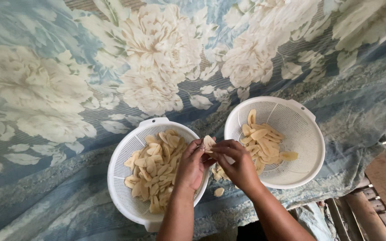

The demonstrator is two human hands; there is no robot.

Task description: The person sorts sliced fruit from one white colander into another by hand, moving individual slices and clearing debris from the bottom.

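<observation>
Pale slice — thin, light, likely brittle; left hand and right hand are pinching its edges, fingers closed — between two white colanders.

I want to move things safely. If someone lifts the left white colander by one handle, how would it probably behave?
The left colander looks like thin perforated plastic, so it is probably light and may flex slightly. Its heap of pale slices lies loose, so tilting would likely slide them to one side. The left hand hovers above it.
</observation>
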